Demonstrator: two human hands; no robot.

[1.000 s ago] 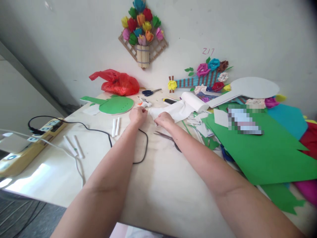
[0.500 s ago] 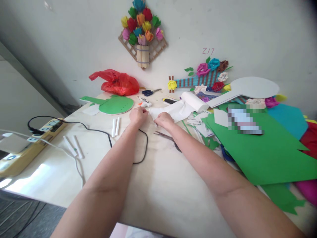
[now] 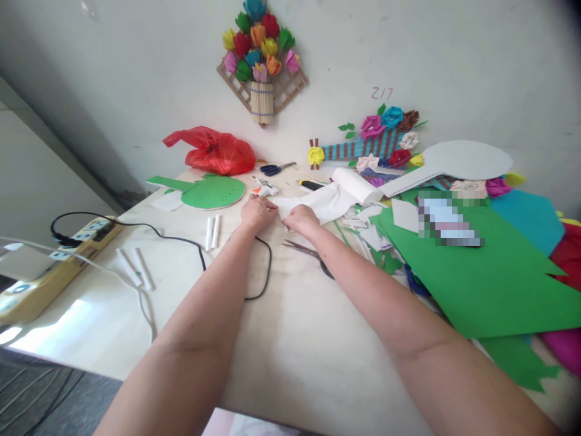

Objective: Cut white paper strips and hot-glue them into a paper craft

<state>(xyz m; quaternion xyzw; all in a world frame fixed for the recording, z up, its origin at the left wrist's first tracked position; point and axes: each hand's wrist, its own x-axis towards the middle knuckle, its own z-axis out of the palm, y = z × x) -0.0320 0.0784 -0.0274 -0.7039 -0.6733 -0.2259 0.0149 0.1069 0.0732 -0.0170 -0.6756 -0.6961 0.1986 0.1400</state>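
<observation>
A roll of white paper lies at the middle back of the table, its loose sheet stretching left to my hands. My right hand pinches the end of that sheet. Just left of it, my left hand has its fingers drawn together at the sheet's left edge; its fingertips are small and partly hidden. A white glue gun lies right behind my left hand. Dark-handled scissors rest partly under my right forearm, blades pointing left.
A green guitar-shaped cutout, a red plastic bag and blue-handled scissors lie at the back. White sticks and a yellow power strip are left. Green sheets, paper scraps and a phone are right.
My left hand has shifted slightly right, closer to my right hand, and its fingers have turned over the sheet's edge. My right hand has hardly moved.
</observation>
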